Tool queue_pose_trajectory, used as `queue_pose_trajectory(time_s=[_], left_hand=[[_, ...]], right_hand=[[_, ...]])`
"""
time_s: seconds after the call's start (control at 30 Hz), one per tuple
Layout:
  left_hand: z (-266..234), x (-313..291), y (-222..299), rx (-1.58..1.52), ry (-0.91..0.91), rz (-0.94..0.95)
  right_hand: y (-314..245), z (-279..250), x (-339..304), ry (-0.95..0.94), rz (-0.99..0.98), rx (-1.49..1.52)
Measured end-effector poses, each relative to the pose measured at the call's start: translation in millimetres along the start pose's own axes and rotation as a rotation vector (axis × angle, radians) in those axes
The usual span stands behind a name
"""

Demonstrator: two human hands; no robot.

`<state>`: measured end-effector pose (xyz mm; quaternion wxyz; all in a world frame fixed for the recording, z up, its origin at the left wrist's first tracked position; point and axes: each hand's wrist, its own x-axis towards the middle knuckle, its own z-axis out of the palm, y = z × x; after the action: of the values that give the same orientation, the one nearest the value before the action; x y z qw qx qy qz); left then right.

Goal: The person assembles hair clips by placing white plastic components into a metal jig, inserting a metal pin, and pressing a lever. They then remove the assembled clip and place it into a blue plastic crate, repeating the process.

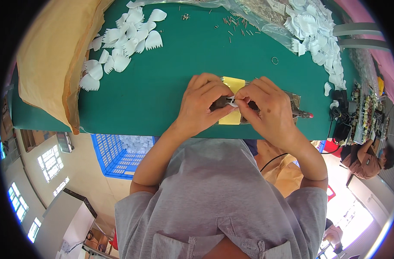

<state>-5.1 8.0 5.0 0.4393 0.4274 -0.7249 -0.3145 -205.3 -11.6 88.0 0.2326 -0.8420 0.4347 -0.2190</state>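
Note:
My left hand [204, 102] and my right hand [267, 103] meet above the near edge of the green table. Fingertips of both pinch a small white plastic piece [232, 104], which looks like part of a hair claw clip. A small dark bit shows at its middle; my fingers cover most of the rest. Under the hands lies a flat dark block with a yellow strip [234, 83] across it. Beside my right hand, a dark tool with a red tip [304, 114] rests on the table.
White toothed clip halves [130, 32] lie at the far left, with a larger heap [311, 28] at the far right. Several metal pins [242, 25] and a ring [274, 61] are scattered beyond my hands. A brown paper sack [54, 56] stands left; a blue crate [112, 157] sits below the table.

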Motion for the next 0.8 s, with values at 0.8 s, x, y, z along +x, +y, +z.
queue_pose_trajectory(time_s=[0.8], left_hand=[[-2.4,0.6,5.8,-0.018,-0.049,-0.041]], right_hand=[[115.3,-44.3,5.1,0.216,0.469,-0.003]])
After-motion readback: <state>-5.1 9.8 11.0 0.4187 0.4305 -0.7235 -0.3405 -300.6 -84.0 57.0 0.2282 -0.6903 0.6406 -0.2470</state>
